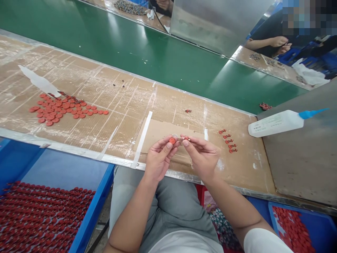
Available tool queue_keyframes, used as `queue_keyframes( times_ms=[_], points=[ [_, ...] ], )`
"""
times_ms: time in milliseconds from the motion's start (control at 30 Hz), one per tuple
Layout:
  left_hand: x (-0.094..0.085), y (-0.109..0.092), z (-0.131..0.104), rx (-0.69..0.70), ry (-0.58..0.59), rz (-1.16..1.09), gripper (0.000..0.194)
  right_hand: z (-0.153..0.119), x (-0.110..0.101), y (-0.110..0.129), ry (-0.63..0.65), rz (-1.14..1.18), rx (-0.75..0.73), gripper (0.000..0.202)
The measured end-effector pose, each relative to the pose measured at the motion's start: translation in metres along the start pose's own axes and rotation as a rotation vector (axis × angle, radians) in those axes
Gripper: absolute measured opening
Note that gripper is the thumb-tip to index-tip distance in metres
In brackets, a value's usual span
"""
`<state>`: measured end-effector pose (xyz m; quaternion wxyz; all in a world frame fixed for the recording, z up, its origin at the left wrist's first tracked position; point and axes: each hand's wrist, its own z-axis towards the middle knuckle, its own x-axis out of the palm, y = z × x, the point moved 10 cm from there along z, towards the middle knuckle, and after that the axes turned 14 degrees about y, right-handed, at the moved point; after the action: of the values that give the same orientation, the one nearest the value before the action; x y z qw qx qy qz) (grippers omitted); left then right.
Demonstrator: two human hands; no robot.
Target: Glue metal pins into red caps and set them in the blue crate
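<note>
My left hand (159, 158) pinches a small round red disc (172, 140) between thumb and fingers, in front of my lap. A greyish round spot shows at its fingertips; I cannot make out what it is. Close beside it, my right hand (202, 154) is closed on a small red part (185, 138) with a thin dark stem pointing at the disc. Whether the stem touches the disc is hard to see. Under both hands lies a cardboard sheet (160, 130) edged with white tape. To the right stand several small red pieces (228, 141) in a row.
Loose red discs (52, 110) are heaped at the left. A white bottle with a blue nozzle (276, 123) leans by a metal box at the right. Blue trays (102, 191) of red parts sit below the table edge. Beyond the green belt (118, 45), other people's hands (280, 44) work.
</note>
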<state>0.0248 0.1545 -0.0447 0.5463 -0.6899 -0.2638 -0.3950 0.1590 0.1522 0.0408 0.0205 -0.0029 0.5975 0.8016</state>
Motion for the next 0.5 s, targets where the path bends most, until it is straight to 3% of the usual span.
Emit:
queue_keyframes(
  times_ms=[500],
  points=[
    [-0.0017,-0.0054,-0.0032,0.049,-0.019,0.002,0.019,-0.0059,0.0092,-0.0023,-0.016,-0.049,-0.041,0.019]
  ],
)
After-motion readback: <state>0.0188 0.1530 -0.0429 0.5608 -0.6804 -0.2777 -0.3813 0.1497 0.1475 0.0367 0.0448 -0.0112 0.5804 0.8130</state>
